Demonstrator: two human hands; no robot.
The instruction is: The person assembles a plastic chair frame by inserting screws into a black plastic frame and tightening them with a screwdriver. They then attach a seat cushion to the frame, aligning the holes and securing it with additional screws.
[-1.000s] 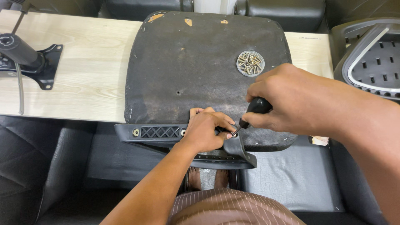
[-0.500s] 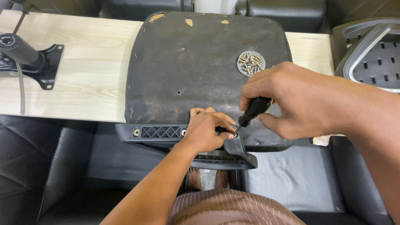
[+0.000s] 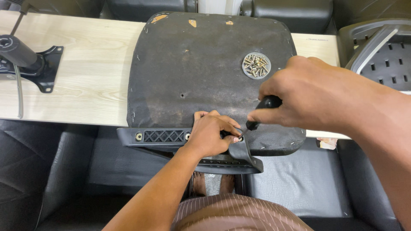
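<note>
Screwdriver (image 3: 262,112), with its black handle, is sitting in your right hand (image 3: 312,96), fingers pressed closed around it, its tip angling down to a spot on the black plastic bracket (image 3: 171,137). That bracket is running along the near edge of an upturned seat base (image 3: 205,72), which is lying dark underside up on a pale wooden table (image 3: 85,81). Your left hand (image 3: 212,134) is resting on the bracket just beside the tip, fingertips pinched together there; what they are pinching is too small to tell. Screws (image 3: 256,65) are lying heaped in a round dish on the seat, beyond your right hand. A black chair mechanism (image 3: 30,60) is lying on the table, far left.
</note>
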